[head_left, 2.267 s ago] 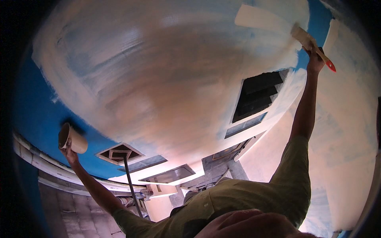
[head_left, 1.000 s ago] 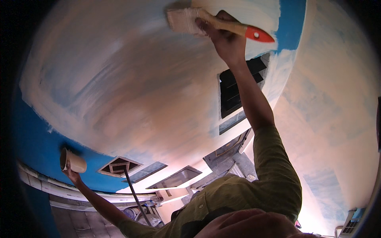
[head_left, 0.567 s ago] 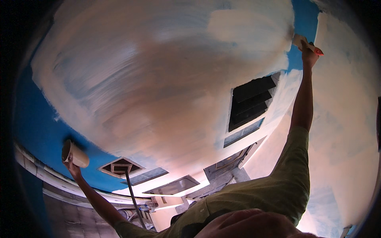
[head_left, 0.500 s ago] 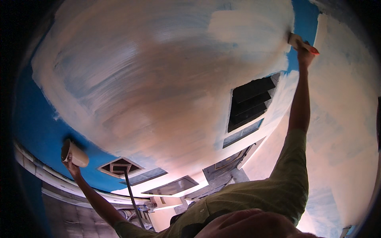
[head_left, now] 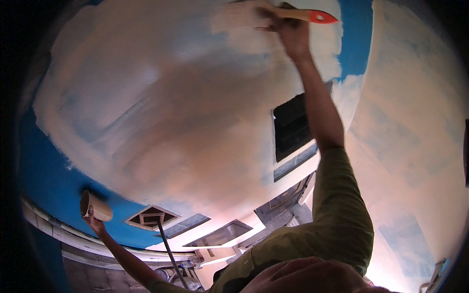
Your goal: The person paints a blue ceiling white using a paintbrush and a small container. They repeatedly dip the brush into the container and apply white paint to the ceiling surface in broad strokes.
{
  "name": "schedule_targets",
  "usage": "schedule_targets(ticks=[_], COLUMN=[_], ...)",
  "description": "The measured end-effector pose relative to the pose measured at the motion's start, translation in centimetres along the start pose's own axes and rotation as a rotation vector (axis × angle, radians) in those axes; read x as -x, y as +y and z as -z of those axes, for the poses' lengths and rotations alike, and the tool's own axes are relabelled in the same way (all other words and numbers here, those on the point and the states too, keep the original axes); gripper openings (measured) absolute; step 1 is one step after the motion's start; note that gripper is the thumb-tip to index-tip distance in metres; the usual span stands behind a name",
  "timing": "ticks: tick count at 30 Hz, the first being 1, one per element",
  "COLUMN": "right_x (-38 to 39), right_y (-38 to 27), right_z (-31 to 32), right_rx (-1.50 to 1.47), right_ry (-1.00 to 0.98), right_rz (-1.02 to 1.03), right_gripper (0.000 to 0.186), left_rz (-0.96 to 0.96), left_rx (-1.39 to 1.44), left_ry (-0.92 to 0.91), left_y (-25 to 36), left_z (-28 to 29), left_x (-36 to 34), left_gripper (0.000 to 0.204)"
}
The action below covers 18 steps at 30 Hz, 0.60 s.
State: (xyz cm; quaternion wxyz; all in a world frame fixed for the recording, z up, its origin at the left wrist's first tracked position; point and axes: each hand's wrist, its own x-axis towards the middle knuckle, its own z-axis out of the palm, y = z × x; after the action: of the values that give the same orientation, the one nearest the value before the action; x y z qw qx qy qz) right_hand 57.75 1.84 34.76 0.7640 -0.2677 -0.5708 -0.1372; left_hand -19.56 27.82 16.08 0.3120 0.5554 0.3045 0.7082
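My right hand is raised high with its fingers closed around a paintbrush that has a wooden handle with a red end. The bristle end is smeared by motion against a large painted surface. Pale, streaky paint covers most of that surface, with bare blue to the right of the brush and along the left rim. Low on the left, my left hand grips a beige tub, held tilted with its mouth toward the left. What the tub contains is hidden.
A dark slatted opening lies partly behind my right forearm. Beside the tub is a diamond-shaped framed vent, and a thin pole rises toward it. Ledge-like pale moulding curves along the lower left. A second pale wall fills the right.
My right hand has swept the paintbrush left and up, away from the blue strip onto the pale-painted area. The left hand still holds the tub, slightly lower and further right in view.
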Motion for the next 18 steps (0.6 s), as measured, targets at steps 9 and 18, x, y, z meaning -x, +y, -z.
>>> schedule_targets(ticks=[9, 18], right_x=[-5.0, -3.9], right_y=[1.5, -2.7], right_z=[24.7, 2.4], right_rx=[0.871, 1.013], right_ry=[0.361, 0.099], right_rz=[-0.117, 0.445], right_gripper=[0.027, 0.018], left_rz=[0.035, 0.031], left_rx=[0.105, 0.112], left_ry=[0.042, -0.001], left_y=[-0.3, -0.4], left_z=[-0.5, -0.4], left_x=[1.2, 1.0], left_gripper=[0.064, 0.062])
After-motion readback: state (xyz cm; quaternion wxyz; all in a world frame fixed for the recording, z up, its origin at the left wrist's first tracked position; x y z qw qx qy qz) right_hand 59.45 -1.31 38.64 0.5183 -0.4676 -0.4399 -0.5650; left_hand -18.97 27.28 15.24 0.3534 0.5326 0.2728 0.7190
